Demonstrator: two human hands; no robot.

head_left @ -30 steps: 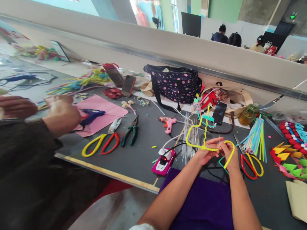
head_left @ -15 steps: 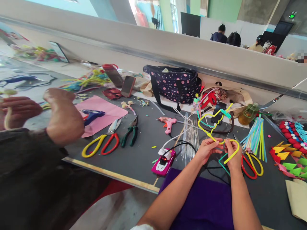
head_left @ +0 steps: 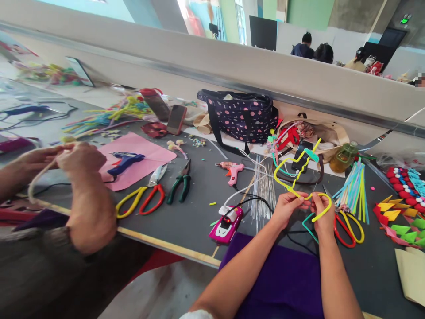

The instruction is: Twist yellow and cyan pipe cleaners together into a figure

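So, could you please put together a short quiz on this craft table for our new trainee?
1. True or false: both of the wearer's hands, left hand and right hand, grip the yellow pipe cleaner.
2. Which tool lies on the pink paper? A) green pliers B) blue glue gun C) scissors
3. Fill in: the phone at the far left leans beside the ____ polka-dot bag.

Key
1. True.
2. B, the blue glue gun.
3. Dark.
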